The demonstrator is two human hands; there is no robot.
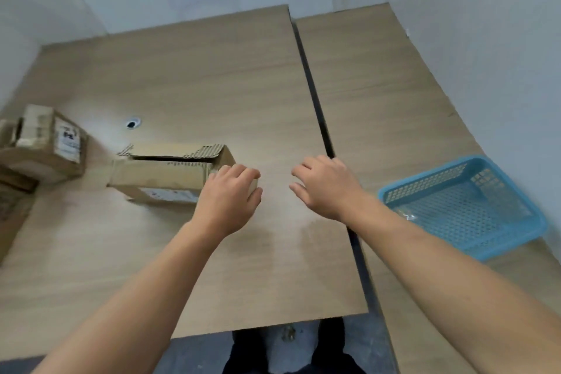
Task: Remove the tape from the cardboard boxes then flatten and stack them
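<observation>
A long cardboard box (161,174) lies on its side on the wooden table (212,76), its torn top flaps apart along a dark slit. My left hand (232,194) grips the box's right end, fingers curled over the corner. My right hand (326,184) hovers to the right of it above the table, fingers loosely curled, holding nothing. A second cardboard box (45,143), taped and bearing a white label, sits at the left edge on top of other cardboard.
A blue perforated plastic basket (464,206) stands at the right, with a scrap of clear tape in it. A dark gap (315,100) splits the two tabletops. A small cable hole (133,123) lies behind the box. A paper sign hangs on the back wall.
</observation>
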